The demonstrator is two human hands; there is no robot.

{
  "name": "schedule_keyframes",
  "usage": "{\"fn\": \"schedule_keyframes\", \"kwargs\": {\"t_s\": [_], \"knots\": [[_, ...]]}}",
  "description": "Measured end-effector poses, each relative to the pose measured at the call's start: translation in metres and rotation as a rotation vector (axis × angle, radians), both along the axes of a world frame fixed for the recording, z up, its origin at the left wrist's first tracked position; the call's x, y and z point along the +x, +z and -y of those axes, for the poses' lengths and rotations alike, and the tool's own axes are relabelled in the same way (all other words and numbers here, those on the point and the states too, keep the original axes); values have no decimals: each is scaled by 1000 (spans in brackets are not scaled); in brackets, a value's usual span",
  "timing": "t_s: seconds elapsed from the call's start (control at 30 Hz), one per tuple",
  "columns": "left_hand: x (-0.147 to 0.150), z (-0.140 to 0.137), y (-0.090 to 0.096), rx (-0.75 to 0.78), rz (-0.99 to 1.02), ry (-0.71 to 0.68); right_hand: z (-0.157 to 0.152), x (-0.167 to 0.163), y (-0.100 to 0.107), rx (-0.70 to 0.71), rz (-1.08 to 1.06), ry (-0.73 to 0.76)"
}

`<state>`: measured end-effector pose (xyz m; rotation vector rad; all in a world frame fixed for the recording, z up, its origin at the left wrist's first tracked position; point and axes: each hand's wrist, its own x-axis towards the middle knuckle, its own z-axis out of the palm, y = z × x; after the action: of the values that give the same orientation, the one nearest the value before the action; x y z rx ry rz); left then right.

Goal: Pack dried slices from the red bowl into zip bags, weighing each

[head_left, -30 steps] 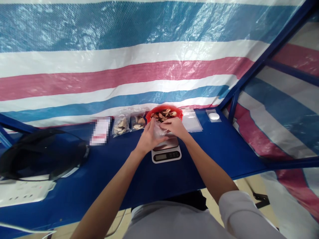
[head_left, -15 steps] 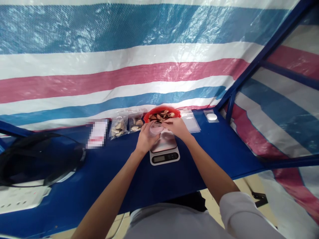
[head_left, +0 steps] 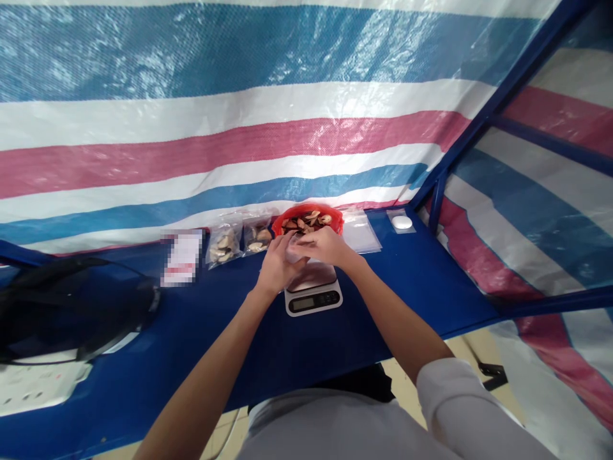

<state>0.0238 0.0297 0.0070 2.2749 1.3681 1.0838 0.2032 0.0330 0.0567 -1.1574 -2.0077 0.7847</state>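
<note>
My left hand [head_left: 276,267] is closed on a clear plastic bag [head_left: 293,257], held above the kitchen scale [head_left: 313,301]. The fingers of my right hand [head_left: 332,248] are bent together over the mouth of this bag; whatever they pinch is hidden. Just beyond both hands is a red basket [head_left: 340,223] of dried brown slices [head_left: 306,223]. Part of the scale's plate shows beneath my hands, and its display faces me.
Left of the basket lie two clear bags of slices, a pale one [head_left: 223,246] and a darker one [head_left: 257,239]. Flat clear bags [head_left: 362,232] and a small bag with a white oval object [head_left: 401,222] lie right. A black ring-shaped object [head_left: 143,313] and a power strip [head_left: 41,386] are at left.
My right hand has moved slightly left and in over the bag's mouth, covering more of it. The whole view has shifted a little; the scale and basket keep their places.
</note>
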Motion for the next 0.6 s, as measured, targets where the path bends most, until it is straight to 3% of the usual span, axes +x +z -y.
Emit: {"fn": "schedule_keyframes", "kwargs": {"t_s": [0.2,0.4,0.6], "knots": [[-6,2,-4,9,31,-28,-8,1,-4,-116,-194,155],[-12,1,-9,-24,29,-38,-15,0,-11,-189,-323,78],[-5,0,0,-47,46,14,-17,-3,-18,-200,-356,49]]}}
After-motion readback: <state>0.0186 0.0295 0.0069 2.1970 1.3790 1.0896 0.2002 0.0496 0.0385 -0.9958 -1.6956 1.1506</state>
